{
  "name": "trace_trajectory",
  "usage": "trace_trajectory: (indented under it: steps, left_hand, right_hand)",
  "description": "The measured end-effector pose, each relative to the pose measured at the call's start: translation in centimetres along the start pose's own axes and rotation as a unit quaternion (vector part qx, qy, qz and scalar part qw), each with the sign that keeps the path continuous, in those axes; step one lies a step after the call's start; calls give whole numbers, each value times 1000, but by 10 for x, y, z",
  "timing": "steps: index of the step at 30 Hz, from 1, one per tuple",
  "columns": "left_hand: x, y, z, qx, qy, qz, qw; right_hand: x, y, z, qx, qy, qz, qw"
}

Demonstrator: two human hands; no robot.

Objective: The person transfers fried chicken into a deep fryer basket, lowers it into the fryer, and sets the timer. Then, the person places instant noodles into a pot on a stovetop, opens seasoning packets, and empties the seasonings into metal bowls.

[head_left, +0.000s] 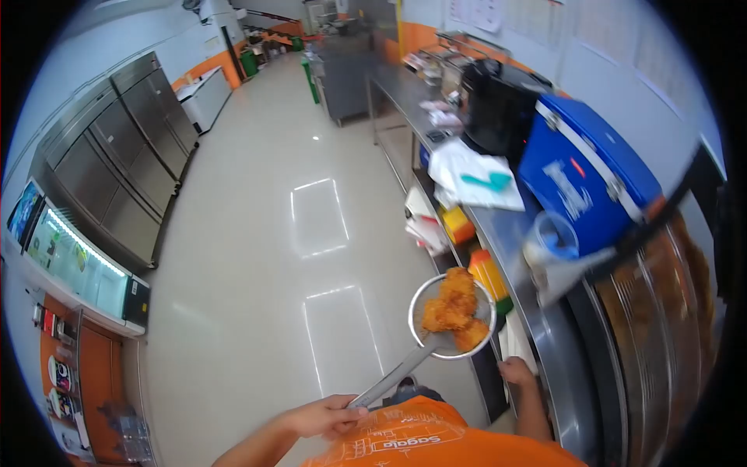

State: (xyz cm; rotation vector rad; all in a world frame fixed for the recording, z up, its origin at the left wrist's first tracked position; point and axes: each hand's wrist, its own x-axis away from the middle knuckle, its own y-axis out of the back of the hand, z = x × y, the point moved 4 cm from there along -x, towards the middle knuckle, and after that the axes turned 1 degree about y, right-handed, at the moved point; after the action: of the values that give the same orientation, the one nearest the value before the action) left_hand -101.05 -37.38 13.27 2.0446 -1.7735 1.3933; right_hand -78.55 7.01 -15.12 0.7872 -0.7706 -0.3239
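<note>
My left hand (334,416) is wrapped round the grey handle of a round mesh skimmer (387,379), held out in front of my orange shirt. Several pieces of golden-brown fried food (453,307), looking like breaded chicken, lie in its basket. Lower right, my right hand (517,371) is closed beside the steel counter, close to a white sheet-like item (513,342). Whatever is in its fingers, if anything, is hidden.
Along the right runs a steel counter (506,229) with a blue cooler box (583,159), a black container (498,105) and a clear cup (551,237). Yellow-orange containers (487,272) sit below. Steel refrigerators (117,163) and a glass-front display fridge (74,261) line the left of the tiled floor (233,233).
</note>
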Motion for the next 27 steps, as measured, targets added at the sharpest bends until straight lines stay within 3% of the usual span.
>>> trace_trajectory:
  steps: [1,5,9,10,11,14,16,18,19,21,22,27]
  left_hand:
    - [-1,26,-18,28,-17,-22,999]
    - [21,118,-118,77,-84,-98,989]
    - [15,236,-204,127,-118,-136,975]
    - [20,261,-230,112,-118,-176,971]
    - [25,290,-255,113,-106,-179,971]
    - [40,377,-345,83,-104,-219,967]
    - [39,441,-410,86,-85,-210,970]
    - [29,510,-474,84,-93,-198,972]
    - [23,542,-504,81,-90,-195,973]
    - [12,579,-544,63,-86,-209,972]
    - [0,618,-581,60,-82,-206,973]
    - [-45,729,-715,76,-111,-183,974]
  right_hand:
    - [-72,-24,12,-52,40,4,998]
    - [-195,26,266,-56,131,51,989]
    - [-338,27,366,-131,116,79,981]
    - [-382,17,359,-128,155,40,979]
    - [-404,17,360,-149,128,49,979]
    - [-433,5,334,-180,-27,-31,983]
    - [-440,-14,306,-157,-85,11,984]
    - [-471,-64,258,132,-58,175,974]
    - [-479,-81,264,428,149,262,852]
    - [-458,-69,256,266,131,255,920]
    - [-498,-67,281,263,126,255,922]
    - [-693,-50,393,399,254,277,837]
